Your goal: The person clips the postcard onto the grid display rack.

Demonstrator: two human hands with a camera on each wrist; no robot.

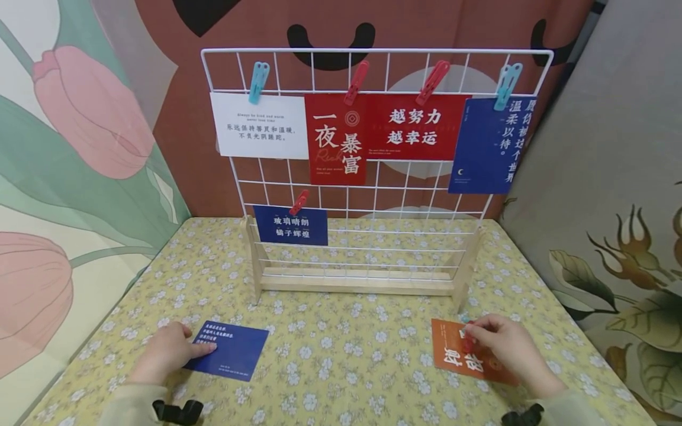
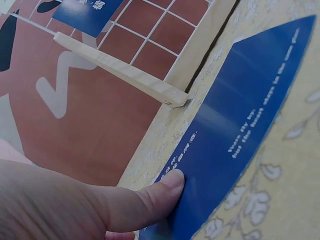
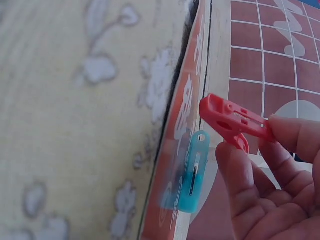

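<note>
My left hand (image 1: 167, 349) grips the left edge of a dark blue card (image 1: 242, 352) with white writing, at the front left of the table. Its thumb lies across the card's face in the left wrist view; the other fingers are mostly hidden. At the front right, my right hand (image 1: 503, 343) pinches a red clothespin (image 3: 225, 112) between thumb and fingers. Beneath it an orange card (image 1: 443, 337) with white characters lies on the cloth. A teal clothespin (image 3: 188, 201) rests on that card, beside the red one in the right wrist view.
Behind the hands stands a white wire grid (image 1: 373, 49) in a wooden base (image 1: 357, 285). Several cards hang on it by red and blue clothespins, including a small blue card (image 1: 293, 236) low on the left. A yellow floral cloth (image 1: 341, 355) covers the table.
</note>
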